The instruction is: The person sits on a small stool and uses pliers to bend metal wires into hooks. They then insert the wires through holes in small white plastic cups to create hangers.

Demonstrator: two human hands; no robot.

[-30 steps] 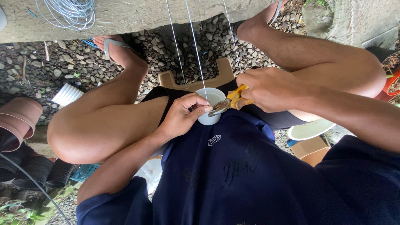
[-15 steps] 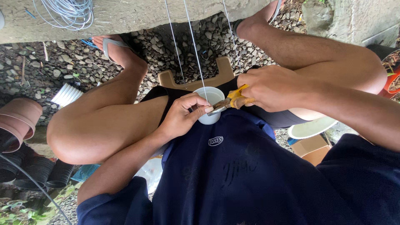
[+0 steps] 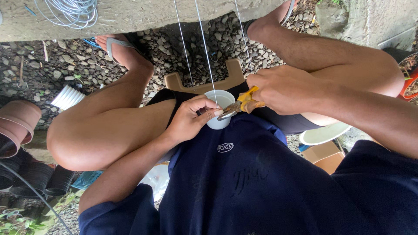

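My left hand grips a small white plastic cup by its rim, held between my knees over a low wooden stool. My right hand is closed on yellow-handled pliers, whose metal jaws meet the cup's rim by my left fingertips. Three thin white wires run from above down to the cup and my right hand.
Gravel ground lies under my feet in sandals. A coil of white wire rests on a concrete slab at top left. Brown and black pots stack at left. A white dish and a cardboard box sit at right.
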